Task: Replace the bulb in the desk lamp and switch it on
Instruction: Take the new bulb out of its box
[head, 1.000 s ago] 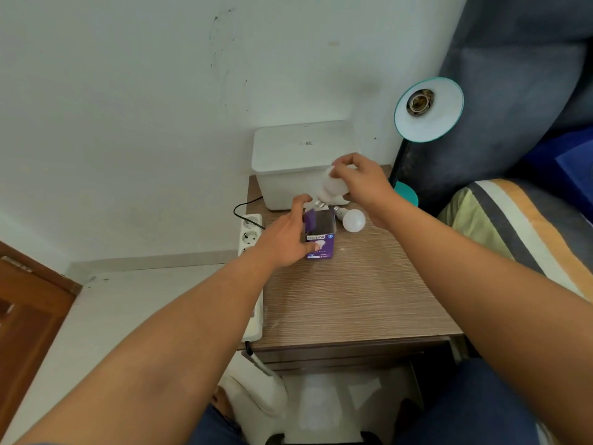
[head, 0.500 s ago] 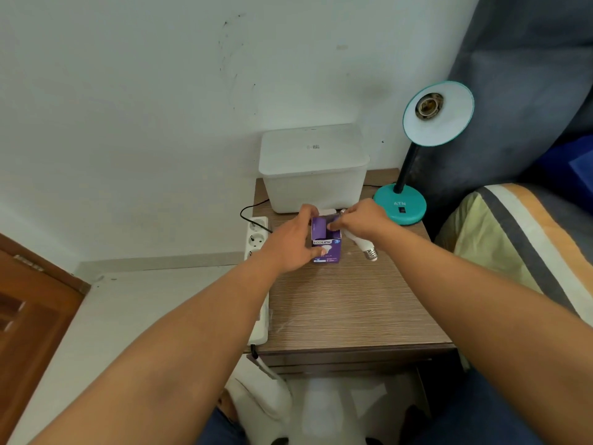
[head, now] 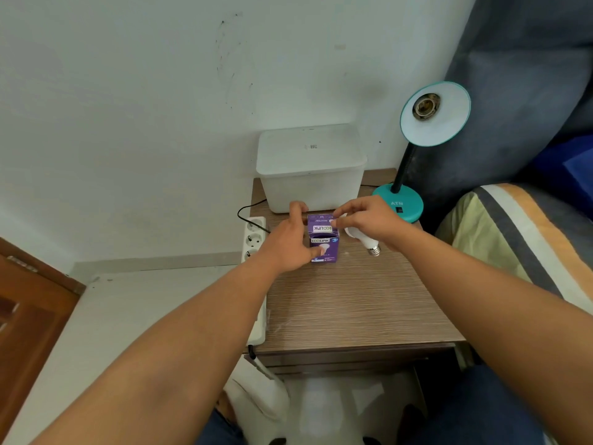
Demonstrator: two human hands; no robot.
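Note:
On the wooden bedside table (head: 353, 303) stands a purple bulb box (head: 323, 244) with its top flap open. My left hand (head: 288, 244) grips the box from its left side. My right hand (head: 369, 220) is closed over a white bulb (head: 365, 241), whose screw base points toward me, while thumb and forefinger touch the box flap. The teal desk lamp (head: 434, 123) stands at the back right, unlit, shade tilted toward me, its socket (head: 426, 106) empty. A second bulb is not visible.
A white lidded bin (head: 311, 168) sits at the table's back, just behind the box. A white power strip (head: 255, 239) hangs along the table's left edge with a black cable. A striped pillow (head: 513, 239) lies to the right, a wooden door (head: 25, 303) to the left.
My right hand came down from above the box with the bulb and now rests beside the box at its flap. The loose bulb seen on the table earlier is out of sight.

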